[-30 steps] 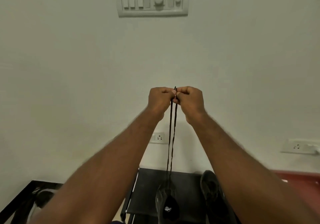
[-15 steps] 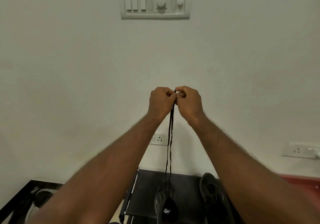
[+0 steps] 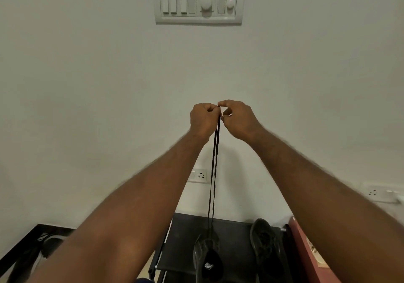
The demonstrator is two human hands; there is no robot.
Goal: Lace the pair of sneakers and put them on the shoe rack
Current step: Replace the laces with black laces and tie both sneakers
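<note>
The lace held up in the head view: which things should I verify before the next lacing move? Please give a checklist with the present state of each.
1. Lace gripped by the left hand: ok, both strands enter its fingers.
2. Right hand pinching the lace end: cannot tell; a fingertip meets the top, but the grip is hidden.
3. Strands straight, side by side, not crossed: ok.
4. Both ends equal in length: cannot tell, they are hidden between the hands.
5. Strands reach the first sneaker: ok; which eyelets, cannot tell.
6. Second sneaker stands beside it on the black surface: ok.
</note>
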